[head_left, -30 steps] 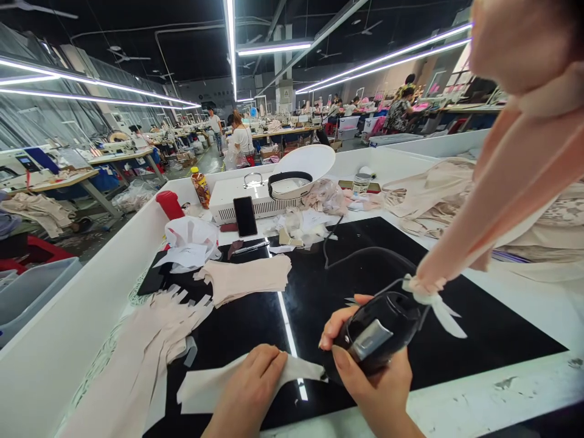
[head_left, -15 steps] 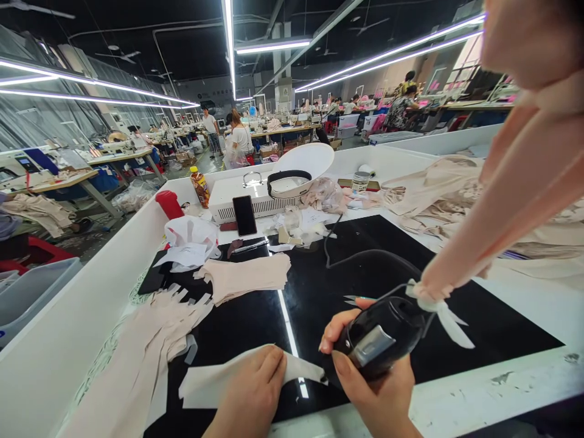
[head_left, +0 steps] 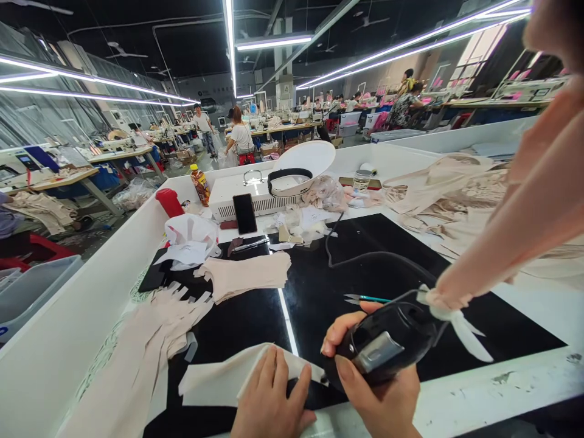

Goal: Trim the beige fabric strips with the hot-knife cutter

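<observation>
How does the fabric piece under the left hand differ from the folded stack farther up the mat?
The piece is whitish; the stack is pinker beige. The piece looks a single thin layer; the stack is several layers thick. The left hand presses the piece; nothing touches the stack. Both lie on the black mat.

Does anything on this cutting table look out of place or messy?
Mostly clutter: paper and fabric scraps lie scattered behind the black mat, and a phone leans against the white box. Nothing looks spilled or damaged.
</observation>
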A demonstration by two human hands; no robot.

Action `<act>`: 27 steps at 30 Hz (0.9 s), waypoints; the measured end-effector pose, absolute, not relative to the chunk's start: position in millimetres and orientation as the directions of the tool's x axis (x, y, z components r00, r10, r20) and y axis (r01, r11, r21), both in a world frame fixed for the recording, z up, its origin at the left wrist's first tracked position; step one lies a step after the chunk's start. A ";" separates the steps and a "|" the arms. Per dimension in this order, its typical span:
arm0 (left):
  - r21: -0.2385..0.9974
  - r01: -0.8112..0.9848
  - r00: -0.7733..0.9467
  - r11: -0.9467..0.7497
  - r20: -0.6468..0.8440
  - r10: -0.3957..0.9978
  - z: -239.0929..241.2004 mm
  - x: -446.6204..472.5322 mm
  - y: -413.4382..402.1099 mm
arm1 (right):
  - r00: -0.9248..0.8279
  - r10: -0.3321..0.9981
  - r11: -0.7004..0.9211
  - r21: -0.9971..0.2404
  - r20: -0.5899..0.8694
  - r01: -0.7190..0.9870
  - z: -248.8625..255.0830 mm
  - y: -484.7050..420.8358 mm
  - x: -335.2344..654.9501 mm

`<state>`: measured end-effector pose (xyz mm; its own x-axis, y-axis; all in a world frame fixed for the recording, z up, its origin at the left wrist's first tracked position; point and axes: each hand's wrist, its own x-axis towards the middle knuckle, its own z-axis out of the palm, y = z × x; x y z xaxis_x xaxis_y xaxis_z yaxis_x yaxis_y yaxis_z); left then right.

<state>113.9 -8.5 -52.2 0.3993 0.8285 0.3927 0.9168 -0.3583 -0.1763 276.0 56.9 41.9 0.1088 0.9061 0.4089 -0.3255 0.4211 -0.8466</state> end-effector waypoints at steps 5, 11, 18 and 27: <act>-0.181 0.925 0.379 -0.334 0.407 0.831 -58.7 119.0 -12.4 | 0.111 0.906 0.421 -0.840 0.408 -0.342 45.6 55.6 276.2; -0.168 0.929 0.369 -0.329 0.450 0.813 -59.6 120.4 -15.3 | 0.123 0.913 0.405 -0.833 0.388 -0.378 54.2 64.5 274.4; -0.193 0.933 0.360 -0.304 0.509 0.782 -59.4 122.2 -14.6 | 0.004 0.889 0.415 -0.805 0.457 -0.424 46.1 86.3 265.3; -0.172 0.938 0.347 -0.302 0.530 0.774 -57.7 124.0 -14.5 | -0.048 0.869 0.435 -0.807 0.492 -0.398 39.5 88.5 260.6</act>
<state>124.0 -14.5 -57.7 0.3466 0.7736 0.5305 0.9376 -0.3022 -0.1719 260.6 88.5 39.5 -0.0478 0.8691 0.4923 -0.3981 0.4355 -0.8074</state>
